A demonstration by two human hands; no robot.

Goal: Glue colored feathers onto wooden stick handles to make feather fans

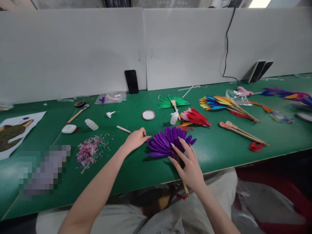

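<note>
A purple feather fan (159, 143) on a wooden handle lies near the table's front edge, its red-tipped handle end hanging over it. My right hand (190, 164) rests on the fan with fingers spread, fingertips touching the feathers around the top of the handle. At the fan's left edge, my left hand (136, 139) is closed, thumb and fingers pinched beside the outer feather tips. What it pinches, if anything, is hidden. A thin pink stick-like tool (123, 129) shows just behind the left hand, partly covered by it.
On the green table (117, 175) lie confetti-like bits (90, 149), a small white bottle (91, 124), another bottle (174, 117) and a round white lid (148, 115). Green (168, 102), red (195, 117) and multicoloured feather fans (214, 103) lie behind and right. A phone (131, 81) leans on the white partition.
</note>
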